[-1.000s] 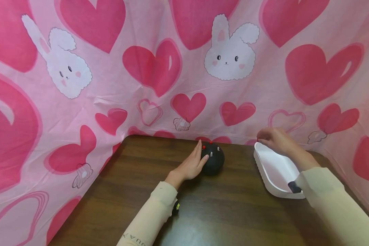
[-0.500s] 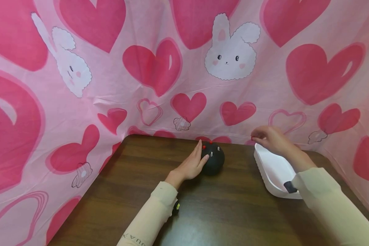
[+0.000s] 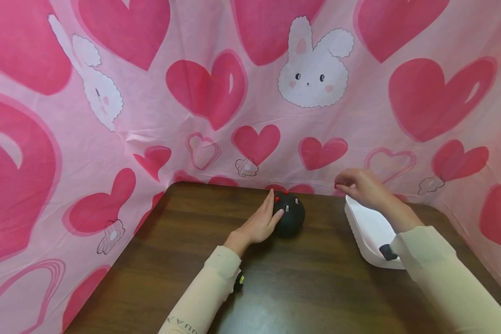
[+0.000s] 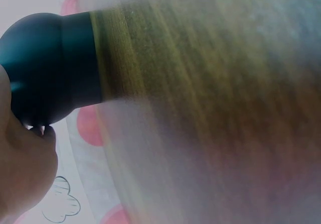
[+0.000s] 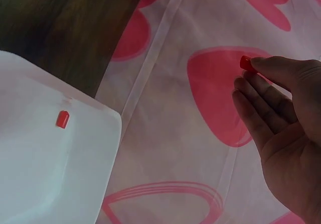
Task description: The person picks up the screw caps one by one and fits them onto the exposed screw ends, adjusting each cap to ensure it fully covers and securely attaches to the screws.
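Observation:
A black ball-shaped object (image 3: 291,223) stands on the table, with red pieces and silvery studs on its upper part. In the left wrist view the black ball (image 4: 37,58) is seen to sit on a wide cylindrical base. My left hand (image 3: 256,223) rests against its left side, fingers straight and thumb on the near face. Over the far end of a white tray (image 3: 357,234), my right hand (image 3: 365,189) pinches a small red cap-like piece (image 5: 245,63) between thumb and index finger. A similar red piece (image 5: 62,119) lies inside the tray.
The dark wooden table (image 3: 183,232) ends at a pink curtain (image 3: 267,111) with hearts and rabbits, which hangs behind and at both sides. The white tray stands near the table's right side, partly covered by the right sleeve (image 3: 430,250).
My right hand has moved left, from over the tray's far end toward the black ball, with the red piece between its fingertips. My left hand and the ball have stayed put.

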Demonstrator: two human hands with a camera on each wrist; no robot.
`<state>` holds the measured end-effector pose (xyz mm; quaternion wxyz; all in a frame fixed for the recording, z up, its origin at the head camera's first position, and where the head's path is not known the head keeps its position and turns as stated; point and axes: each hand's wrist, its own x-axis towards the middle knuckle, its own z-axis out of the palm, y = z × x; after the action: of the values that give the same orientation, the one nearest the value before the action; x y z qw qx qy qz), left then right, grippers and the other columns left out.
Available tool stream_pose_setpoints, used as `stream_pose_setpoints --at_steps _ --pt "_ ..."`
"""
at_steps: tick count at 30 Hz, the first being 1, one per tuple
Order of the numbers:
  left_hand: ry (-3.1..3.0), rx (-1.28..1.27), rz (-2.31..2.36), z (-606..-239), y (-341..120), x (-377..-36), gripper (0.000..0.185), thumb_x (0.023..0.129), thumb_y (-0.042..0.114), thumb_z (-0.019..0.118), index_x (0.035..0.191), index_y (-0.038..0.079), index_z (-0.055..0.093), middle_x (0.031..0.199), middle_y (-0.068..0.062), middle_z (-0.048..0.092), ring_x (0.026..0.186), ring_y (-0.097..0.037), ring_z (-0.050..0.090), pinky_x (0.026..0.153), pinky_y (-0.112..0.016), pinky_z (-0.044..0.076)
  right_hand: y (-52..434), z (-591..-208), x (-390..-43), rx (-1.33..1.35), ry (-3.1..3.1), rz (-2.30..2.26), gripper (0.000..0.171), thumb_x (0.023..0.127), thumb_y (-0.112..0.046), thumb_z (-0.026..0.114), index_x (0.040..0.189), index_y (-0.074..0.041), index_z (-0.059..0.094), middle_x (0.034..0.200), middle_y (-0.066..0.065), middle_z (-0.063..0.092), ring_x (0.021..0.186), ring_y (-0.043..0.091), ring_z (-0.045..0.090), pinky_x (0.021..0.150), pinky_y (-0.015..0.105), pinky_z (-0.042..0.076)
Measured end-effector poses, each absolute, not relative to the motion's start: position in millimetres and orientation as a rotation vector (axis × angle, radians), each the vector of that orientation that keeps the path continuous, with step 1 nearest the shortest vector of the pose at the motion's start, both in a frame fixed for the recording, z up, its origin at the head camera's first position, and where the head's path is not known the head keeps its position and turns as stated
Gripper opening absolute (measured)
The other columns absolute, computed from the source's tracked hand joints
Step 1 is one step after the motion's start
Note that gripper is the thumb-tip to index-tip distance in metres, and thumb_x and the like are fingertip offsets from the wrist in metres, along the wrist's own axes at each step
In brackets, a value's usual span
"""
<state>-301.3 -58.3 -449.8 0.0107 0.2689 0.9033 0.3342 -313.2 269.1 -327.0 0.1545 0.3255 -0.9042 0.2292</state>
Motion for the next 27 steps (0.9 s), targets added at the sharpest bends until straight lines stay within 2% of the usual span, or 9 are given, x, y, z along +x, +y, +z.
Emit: stream_pose_setpoints --at_steps 7,21,27 --pt "2.836 0.857 1.026 -451 -57 -302 0.08 0.109 0.053 0.032 0.164 0.012 -0.009 0.173 -0.011 -0.001 0.158 -0.021 0.007 0.125 -0.042 0.016 261 -327 -313 0.96 -2.54 0.669 0.013 0.085 0.003 0.079 0.094 -0.006 0.076 0.085 0.001 0.072 0.076 0.016 0.067 0.075 0.045 0.06" --pt "2.83 0.843 1.021 -449 -58 -302 0.081 0.108 0.055 0.032 0.164 0.013 -0.01 0.173 -0.005 -0.004 0.158 -0.018 0.006 0.126 -0.039 0.014 246 -321 -309 0.913 -2.591 0.675 0.015 0.087 -0.002 0.079 0.101 -0.007 0.077 0.09 0.005 0.074 0.083 0.022 0.07 0.078 0.05 0.061" --pt "2.819 0.848 1.038 -449 -59 -301 0.082 0.108 0.055 0.033 0.164 0.014 -0.01 0.173 -0.005 -0.003 0.158 -0.019 0.006 0.125 -0.041 0.015 241 -319 -310 0.917 -2.606 0.691 0.016 0.088 -0.004 0.079 0.103 -0.008 0.077 0.092 0.005 0.074 0.085 0.022 0.07 0.079 0.049 0.061"
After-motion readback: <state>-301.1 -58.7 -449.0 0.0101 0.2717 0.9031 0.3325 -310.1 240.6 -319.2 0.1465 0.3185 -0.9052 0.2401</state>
